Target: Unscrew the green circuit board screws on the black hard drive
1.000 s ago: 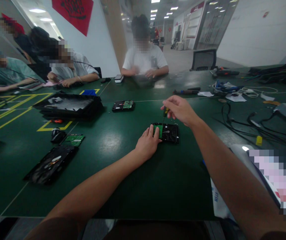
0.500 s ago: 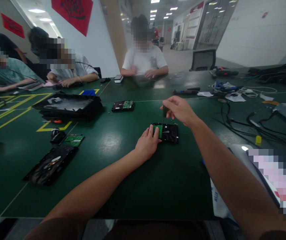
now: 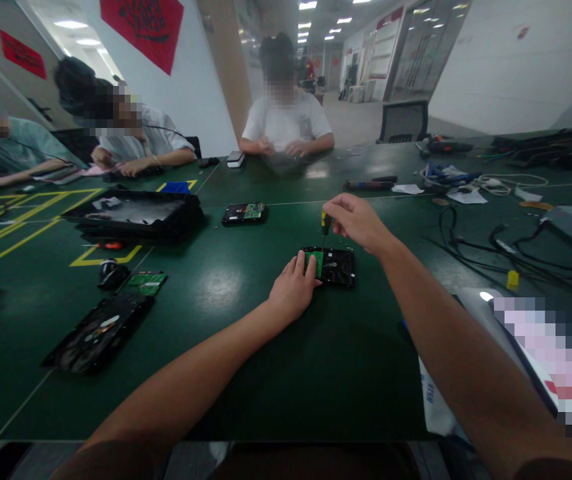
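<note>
While hard drive (image 3: 335,265) is pinned to bench (image 3: 226,347) by left hand (image 3: 293,288) | screwdriver (image 3: 325,223) gripped upright by right hand (image 3: 359,221) fingers | tip contact unclear

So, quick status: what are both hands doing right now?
Left hand pressing on hard drive. Right hand gripping screwdriver, tip down over the drive. Nothing blocking.

No text, label or number is legible. The red wall banner (image 3: 142,28) carries dark characters, and the white sheet (image 3: 431,393) blue print, both unreadable.
</note>
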`<state>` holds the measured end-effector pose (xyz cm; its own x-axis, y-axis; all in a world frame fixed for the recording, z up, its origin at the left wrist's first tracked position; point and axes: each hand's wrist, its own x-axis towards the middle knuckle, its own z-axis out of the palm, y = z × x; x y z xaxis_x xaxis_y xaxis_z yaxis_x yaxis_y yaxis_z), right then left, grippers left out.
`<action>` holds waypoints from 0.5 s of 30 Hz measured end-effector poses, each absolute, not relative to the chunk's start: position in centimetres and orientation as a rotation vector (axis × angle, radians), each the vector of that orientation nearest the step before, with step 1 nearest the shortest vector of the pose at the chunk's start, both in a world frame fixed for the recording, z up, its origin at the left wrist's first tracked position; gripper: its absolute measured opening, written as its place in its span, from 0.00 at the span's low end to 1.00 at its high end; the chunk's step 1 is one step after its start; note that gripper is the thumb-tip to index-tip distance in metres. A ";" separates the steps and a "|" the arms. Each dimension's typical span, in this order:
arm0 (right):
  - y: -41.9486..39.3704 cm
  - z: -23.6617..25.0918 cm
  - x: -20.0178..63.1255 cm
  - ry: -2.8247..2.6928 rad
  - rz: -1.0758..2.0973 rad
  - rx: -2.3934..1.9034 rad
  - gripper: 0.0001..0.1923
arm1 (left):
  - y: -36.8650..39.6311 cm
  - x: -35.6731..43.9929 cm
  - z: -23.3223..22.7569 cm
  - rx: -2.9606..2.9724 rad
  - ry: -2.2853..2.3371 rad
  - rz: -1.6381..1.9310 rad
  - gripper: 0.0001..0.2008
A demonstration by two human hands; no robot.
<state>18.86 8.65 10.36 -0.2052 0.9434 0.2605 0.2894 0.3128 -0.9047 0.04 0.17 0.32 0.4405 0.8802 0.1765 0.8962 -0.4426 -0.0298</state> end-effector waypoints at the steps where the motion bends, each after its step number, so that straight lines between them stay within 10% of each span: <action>1: 8.7 10.3 18.8 -1.676 0.931 -1.129 0.14 | 0.2 0.0 0.3 -2.564 -1.590 -0.206 0.28; 15: 8.7 10.5 18.9 -1.708 0.931 -1.068 0.12 | 0.1 0.1 0.7 -2.585 -1.617 -0.173 0.29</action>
